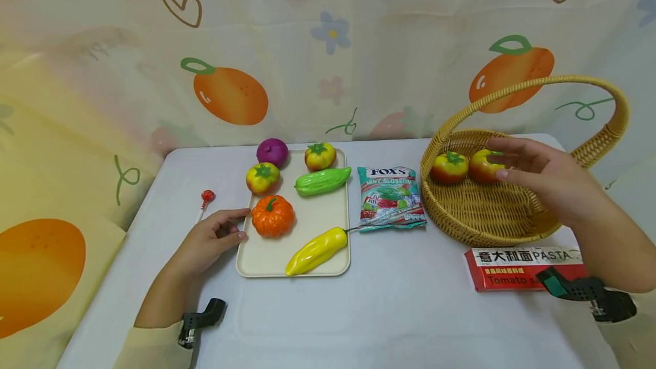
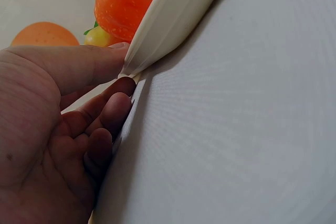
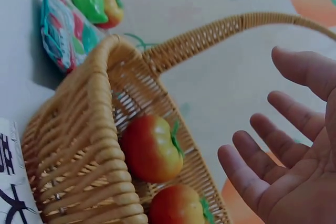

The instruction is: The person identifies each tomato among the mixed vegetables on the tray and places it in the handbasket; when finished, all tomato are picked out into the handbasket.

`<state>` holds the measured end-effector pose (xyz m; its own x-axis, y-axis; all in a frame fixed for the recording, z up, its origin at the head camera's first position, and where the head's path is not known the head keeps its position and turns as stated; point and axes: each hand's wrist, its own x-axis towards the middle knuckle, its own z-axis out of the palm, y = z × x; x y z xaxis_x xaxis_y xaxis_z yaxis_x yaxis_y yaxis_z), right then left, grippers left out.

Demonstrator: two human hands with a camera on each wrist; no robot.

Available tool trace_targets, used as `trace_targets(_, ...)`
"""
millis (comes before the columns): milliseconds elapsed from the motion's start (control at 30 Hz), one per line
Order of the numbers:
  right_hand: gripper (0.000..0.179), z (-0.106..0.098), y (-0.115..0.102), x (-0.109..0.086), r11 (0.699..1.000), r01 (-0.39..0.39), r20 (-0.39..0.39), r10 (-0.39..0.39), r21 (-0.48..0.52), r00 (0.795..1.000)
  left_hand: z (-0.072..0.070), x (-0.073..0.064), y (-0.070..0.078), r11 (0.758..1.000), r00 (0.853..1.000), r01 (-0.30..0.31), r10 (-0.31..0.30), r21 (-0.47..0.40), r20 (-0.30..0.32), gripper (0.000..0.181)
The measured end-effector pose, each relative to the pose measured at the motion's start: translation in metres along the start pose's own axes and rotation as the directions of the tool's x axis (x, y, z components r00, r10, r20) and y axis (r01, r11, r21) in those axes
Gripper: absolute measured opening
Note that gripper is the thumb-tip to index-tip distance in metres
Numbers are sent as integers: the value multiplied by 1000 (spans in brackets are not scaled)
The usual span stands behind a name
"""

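At the left edge of a cream tray (image 1: pixel 318 209), my left hand (image 1: pixel 212 238) pinches the rim. In the left wrist view the thumb of my left hand (image 2: pixel 47 114) lies at the top of the rim and fingertips sit beneath it. Just inside that edge is a small orange pumpkin (image 1: pixel 273 216). My right hand (image 1: pixel 548 172) hovers over a wicker basket (image 1: pixel 487 238) under its arched handle, fingers spread and holding nothing. Two red-yellow toy tomatoes, one at the left (image 1: pixel 449 167) and one nearer the hand (image 1: pixel 484 165), lie inside the basket.
On the tray are a yellow pepper (image 1: pixel 316 251), a green gourd-like vegetable (image 1: pixel 323 181), two more tomatoes (image 1: pixel 263 179) and a purple onion-like toy (image 1: pixel 273 152). A FOX'S candy bag (image 1: pixel 390 198) lies between tray and basket. A red pasta box (image 1: pixel 512 278) and a lollipop (image 1: pixel 207 197) flank them.
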<state>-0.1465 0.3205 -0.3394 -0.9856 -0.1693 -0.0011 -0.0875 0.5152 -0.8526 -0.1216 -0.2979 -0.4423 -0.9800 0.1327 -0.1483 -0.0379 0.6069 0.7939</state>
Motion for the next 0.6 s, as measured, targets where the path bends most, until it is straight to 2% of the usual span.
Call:
trace_targets(300,48,10,-3,-13,1000,0,10,1,-7,1000,-1,0,0,1000,1000,-2,2,-2,-1,52)
trace_targets(433,48,14,-5,-19,1000,7,28,-7,28,1000,-1,0,0,1000,1000,0,0,-2,0,52)
trace_targets(600,50,21,-8,-25,991,77,47,-82,111,995,-1,0,-1,1000,1000,-9,9,-4,0,52)
